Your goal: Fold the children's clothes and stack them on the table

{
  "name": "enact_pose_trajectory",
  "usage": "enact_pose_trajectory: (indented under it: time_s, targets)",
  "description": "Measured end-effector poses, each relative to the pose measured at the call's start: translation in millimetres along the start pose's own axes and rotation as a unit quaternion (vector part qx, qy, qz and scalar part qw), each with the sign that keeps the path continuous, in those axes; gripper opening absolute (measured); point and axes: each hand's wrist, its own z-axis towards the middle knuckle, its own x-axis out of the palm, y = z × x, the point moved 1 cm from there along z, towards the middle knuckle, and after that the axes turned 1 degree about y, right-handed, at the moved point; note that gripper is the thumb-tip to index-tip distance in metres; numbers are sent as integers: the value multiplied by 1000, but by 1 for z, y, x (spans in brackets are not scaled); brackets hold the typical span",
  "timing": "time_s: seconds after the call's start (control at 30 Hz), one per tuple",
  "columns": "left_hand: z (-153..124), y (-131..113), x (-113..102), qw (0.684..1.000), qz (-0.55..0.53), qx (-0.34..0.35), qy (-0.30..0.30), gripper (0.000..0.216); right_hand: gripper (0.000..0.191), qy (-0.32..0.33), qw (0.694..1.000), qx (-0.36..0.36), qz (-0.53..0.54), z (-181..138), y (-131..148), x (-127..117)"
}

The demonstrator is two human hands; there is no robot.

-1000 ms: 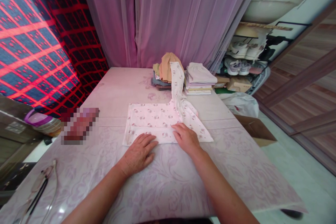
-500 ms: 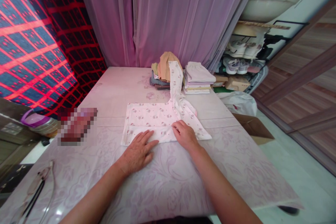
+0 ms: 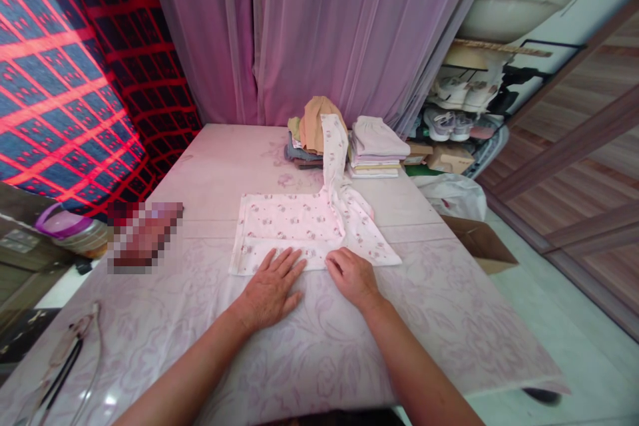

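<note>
As I monitor the table [image 3: 309, 359] through the head camera, I locate the printed shirt [image 3: 294, 216] at mid-table, spread flat, well apart from both side edges. Its long axis runs left to right, roughly parallel to the near edge of the table. One sleeve [image 3: 334, 146] extends at a right angle toward the far edge, in line beyond the right hand [image 3: 353, 274]. Of the two hands, the right is nearer to this sleeve; the left hand [image 3: 274, 289] is nearer to the shirt's left end.

I read the left hand as flat, fingers extended and slightly spread, fingertips on the shirt's near border. The right hand is narrow, fingers curled, at the same border; I cannot tell whether it pinches cloth.

Near the far edge stand a loose clothes pile [image 3: 313, 136] and, right of it, a folded stack [image 3: 377, 146]. The sleeve end overlaps the pile in view; contact is not verifiable.
</note>
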Motion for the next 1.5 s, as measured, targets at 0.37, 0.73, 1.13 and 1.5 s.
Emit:
enact_pose_trajectory:
  time_s: [0.37,0.73,1.13,1.5]
  targets:
    - [10,1,-17,999,-9,-30,-7,47,23,-44,998,23,-44,16,-14,-6]
    - [44,35,-37,990,-27,-137,25,42,58,65,925,340,-158,43,-59,-49]
    - [58,20,-69,971,-63,-173,154,18,26,18,933,357,-40,8,-93,-55]
    - [44,-20,-50,987,-54,-90,123,21,28,25,931,358,-71,6,-82,-50]
